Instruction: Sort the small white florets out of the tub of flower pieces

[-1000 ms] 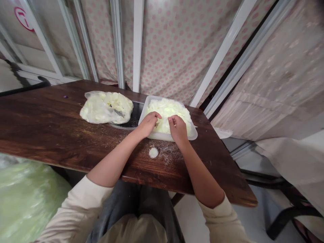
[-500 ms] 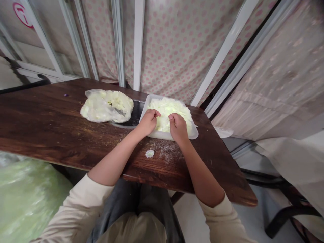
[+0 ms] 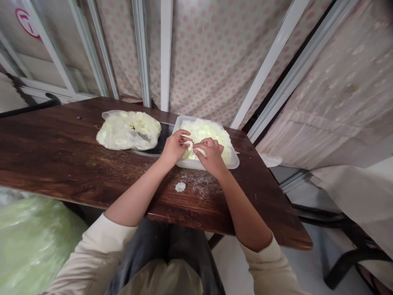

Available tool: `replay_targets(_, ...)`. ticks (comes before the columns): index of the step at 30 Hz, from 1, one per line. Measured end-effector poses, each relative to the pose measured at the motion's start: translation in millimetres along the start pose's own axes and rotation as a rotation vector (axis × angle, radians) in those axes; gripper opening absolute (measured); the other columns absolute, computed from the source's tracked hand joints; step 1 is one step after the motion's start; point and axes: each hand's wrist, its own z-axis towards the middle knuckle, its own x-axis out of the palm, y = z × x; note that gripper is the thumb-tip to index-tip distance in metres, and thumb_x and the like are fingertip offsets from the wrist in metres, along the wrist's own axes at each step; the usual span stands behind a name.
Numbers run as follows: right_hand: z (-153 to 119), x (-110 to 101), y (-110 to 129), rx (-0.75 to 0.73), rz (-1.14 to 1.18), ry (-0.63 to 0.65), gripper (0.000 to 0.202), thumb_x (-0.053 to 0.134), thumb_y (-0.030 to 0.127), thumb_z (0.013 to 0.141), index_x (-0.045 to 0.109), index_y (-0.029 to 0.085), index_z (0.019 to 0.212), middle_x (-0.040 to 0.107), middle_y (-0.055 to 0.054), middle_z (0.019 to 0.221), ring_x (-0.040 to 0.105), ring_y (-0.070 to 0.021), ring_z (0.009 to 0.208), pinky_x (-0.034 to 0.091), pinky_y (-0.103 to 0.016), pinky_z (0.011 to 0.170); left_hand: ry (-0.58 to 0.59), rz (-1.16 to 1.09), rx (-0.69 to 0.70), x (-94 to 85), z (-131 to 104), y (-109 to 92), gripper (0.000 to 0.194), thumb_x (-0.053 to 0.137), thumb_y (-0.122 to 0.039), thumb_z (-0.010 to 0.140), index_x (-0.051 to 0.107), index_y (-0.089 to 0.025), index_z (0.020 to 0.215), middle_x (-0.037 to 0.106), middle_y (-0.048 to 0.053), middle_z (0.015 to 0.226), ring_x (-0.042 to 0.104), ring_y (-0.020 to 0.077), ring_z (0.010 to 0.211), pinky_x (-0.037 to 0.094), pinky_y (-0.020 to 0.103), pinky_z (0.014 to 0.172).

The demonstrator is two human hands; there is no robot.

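Evidently, white piece touches left hand fingertips.

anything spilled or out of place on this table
Yes, white specks lie scattered on the brown table in front of the tub, like a spill. A scalloped white piece sits alone beside them, outside the tub. A tiny purple bit at the far left looks stray too.

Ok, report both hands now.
Left hand: fingers closed on a small white piece.
Right hand: fingertips at that piece; grip cannot be told.
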Motion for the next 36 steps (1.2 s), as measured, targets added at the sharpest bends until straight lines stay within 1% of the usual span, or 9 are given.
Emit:
replay_targets(4, -0.9, -1.5, 0.7, 0.008, -0.021, -0.01, 0.016, 0.045, 0.026, 0.085, 0.061, 0.026, 0.088, 0.047, -0.004, 0.094, 0.041, -0.0216, 0.092, 0.026, -0.035, 0.078, -0.061, 0.037, -0.012, -1.6, -1.1, -2.4, 0.034, 0.061, -0.008, 0.065, 0.054, -0.015, 0.097, 0.061, 0.0, 0.069, 0.058, 0.0116, 0.063, 0.046, 0.024, 0.063)
replay_targets(8, -0.2, -1.7, -1.1, -0.024, -0.024, 0.055, 0.029, 0.039, 0.018, 0.086, 0.065, 0.026, 0.075, 0.048, -0.004, 0.088, 0.04, -0.0204, 0.09, 0.023, -0.035, 0.077, -0.12, 0.134, 0.022, -6.8, -1.2, -3.8, 0.029, 0.062, -0.014, 0.067, 0.055, -0.015, 0.095, 0.056, -0.002, 0.061, 0.053, 0.0105, 0.056, 0.044, 0.024, 0.059)
replay_targets(12, 0.8, -2.1, -2.9, -0.077, -0.027, 0.126, 0.039, 0.038, 0.01, 0.086, 0.069, 0.034, 0.086, 0.051, -0.003, 0.093, 0.041, -0.0198, 0.09, 0.022, -0.036, 0.077, -0.148, 0.225, 0.052, -9.6, 0.9, -2.0, 0.022, 0.058, -0.018, 0.072, 0.059, -0.014, 0.093, 0.052, -0.003, 0.058, 0.049, 0.0103, 0.053, 0.04, 0.023, 0.056)
replay_targets(16, 0.7, -2.0, -4.5, -0.123, -0.035, 0.223, 0.048, 0.037, 0.005, 0.084, 0.067, 0.039, 0.098, 0.053, -0.004, 0.097, 0.041, -0.0197, 0.092, 0.022, -0.037, 0.078, -0.105, 0.373, 0.097, -8.0, 1.6, -0.5, 0.012, 0.051, -0.021, 0.076, 0.061, -0.014, 0.076, 0.053, -0.001, 0.057, 0.046, 0.0113, 0.055, 0.037, 0.024, 0.056)
replay_targets(19, -0.1, -1.1, -5.8, -0.142, -0.052, 0.288, 0.048, 0.038, 0.005, 0.083, 0.065, 0.04, 0.102, 0.055, -0.004, 0.098, 0.042, -0.0197, 0.092, 0.022, -0.036, 0.078, -0.045, 0.459, 0.119, -6.7, 0.0, -1.4, 0.018, 0.048, -0.022, 0.079, 0.057, -0.014, 0.066, 0.052, 0.0, 0.054, 0.045, 0.0119, 0.054, 0.034, 0.025, 0.056)
replay_targets(22, -1.1, -0.7, -6.4, -0.145, -0.047, 0.336, 0.049, 0.037, 0.005, 0.082, 0.065, 0.04, 0.102, 0.058, -0.002, 0.097, 0.044, -0.0193, 0.091, 0.022, -0.036, 0.077, -0.023, 0.517, 0.117, -5.9, -2.1, -2.7, 0.02, 0.047, -0.023, 0.081, 0.056, -0.014, 0.066, 0.051, 0.0, 0.054, 0.044, 0.0123, 0.054, 0.033, 0.026, 0.057)
replay_targets(27, -1.4, -2.0, -5.3, -0.133, 0.01, 0.379, 0.049, 0.036, 0.003, 0.08, 0.065, 0.037, 0.099, 0.061, 0.0, 0.095, 0.045, -0.0188, 0.089, 0.021, -0.036, 0.078, -0.027, 0.577, 0.13, -4.1, -3.1, -1.1, 0.015, 0.051, -0.024, 0.08, 0.053, -0.015, 0.068, 0.053, 0.002, 0.06, 0.046, 0.0135, 0.058, 0.034, 0.027, 0.06)
replay_targets(32, -0.9, -2.1, -3.2, -0.104, 0.018, 0.365, 0.035, 0.037, 0.015, 0.084, 0.067, 0.031, 0.091, 0.063, -0.002, 0.089, 0.046, -0.0209, 0.09, 0.021, -0.038, 0.079, -0.015, 0.575, 0.131, -3.2, -3.7, 0.3, 0.019, 0.056, -0.028, 0.079, 0.048, -0.017, 0.066, 0.051, 0.001, 0.06, 0.044, 0.0133, 0.057, 0.032, 0.027, 0.059)
replay_targets(36, -0.6, -3.2, -1.8, -0.104, 0.052, 0.367, 0.026, 0.041, 0.023, 0.084, 0.066, 0.03, 0.086, 0.064, -0.001, 0.088, 0.047, -0.0213, 0.092, 0.022, -0.038, 0.08, -0.014, 0.604, 0.133, -3.1, -4.9, -0.4, 0.024, 0.058, -0.034, 0.078, 0.047, -0.017, 0.065, 0.048, 0.001, 0.058, 0.042, 0.013, 0.055, 0.031, 0.027, 0.057)
